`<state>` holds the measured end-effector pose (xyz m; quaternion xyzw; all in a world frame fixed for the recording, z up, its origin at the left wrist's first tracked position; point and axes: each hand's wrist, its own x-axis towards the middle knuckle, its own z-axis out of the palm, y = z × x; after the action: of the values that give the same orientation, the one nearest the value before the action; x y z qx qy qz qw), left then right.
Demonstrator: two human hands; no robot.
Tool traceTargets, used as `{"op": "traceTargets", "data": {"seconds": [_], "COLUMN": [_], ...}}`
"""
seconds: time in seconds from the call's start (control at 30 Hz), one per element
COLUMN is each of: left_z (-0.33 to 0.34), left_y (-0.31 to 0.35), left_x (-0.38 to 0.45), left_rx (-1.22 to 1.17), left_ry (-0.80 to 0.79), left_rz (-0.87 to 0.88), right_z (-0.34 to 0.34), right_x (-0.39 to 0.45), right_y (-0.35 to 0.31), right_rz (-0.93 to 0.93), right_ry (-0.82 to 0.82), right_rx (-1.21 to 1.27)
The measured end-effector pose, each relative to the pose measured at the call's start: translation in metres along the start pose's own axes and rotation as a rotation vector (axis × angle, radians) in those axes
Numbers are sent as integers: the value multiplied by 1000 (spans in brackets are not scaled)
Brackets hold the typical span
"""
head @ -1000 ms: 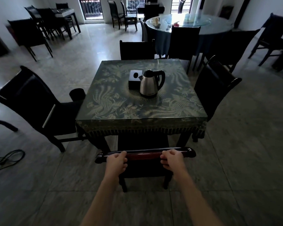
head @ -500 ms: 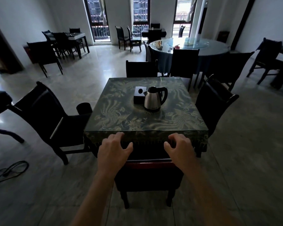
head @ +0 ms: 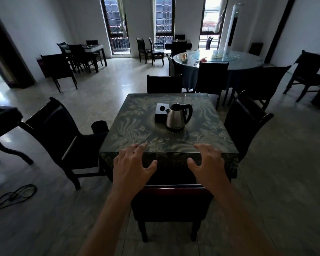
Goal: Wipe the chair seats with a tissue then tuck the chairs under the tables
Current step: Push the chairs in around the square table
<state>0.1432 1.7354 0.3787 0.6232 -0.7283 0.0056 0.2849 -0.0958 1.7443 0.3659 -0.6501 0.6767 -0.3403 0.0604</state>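
While the dark wooden chair with a reddish top rail point(head: 171, 189) sits tucked just below both hands, rail running left to right, my left hand point(head: 131, 167) and right hand point(head: 209, 165) hover released, empty, at the brocade-covered counter point(head: 174, 137) edge.

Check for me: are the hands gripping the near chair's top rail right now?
No: both the left hand and right hand hover open above the chair.

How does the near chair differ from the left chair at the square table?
The near chair is pushed in, its back close to the table edge; the left chair stands pulled out with its seat exposed. The near chair faces the table squarely; the left one sits angled. Both are dark wood.
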Motion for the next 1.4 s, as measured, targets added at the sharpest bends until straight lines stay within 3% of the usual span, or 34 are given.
{"op": "traceTargets", "data": {"seconds": [0.33, 0.63, 0.87, 1.4], "left_z": [11, 5, -18, -133], "left_y": [-5, -66, -174, -431], "left_x": [-3, 1, 21, 41], "left_rx": [13, 27, 21, 175], "left_ry": [-22, 15, 67, 244], "left_rz": [-77, -238, -389, -692], "right_z": [20, 81, 167, 370], "right_x": [9, 35, 74, 131], "right_y": [3, -47, -136, -408], "right_rz": [-67, -206, -326, -597], "right_ry": [-73, -225, -334, -569], "right_rx": [8, 21, 85, 192]}}
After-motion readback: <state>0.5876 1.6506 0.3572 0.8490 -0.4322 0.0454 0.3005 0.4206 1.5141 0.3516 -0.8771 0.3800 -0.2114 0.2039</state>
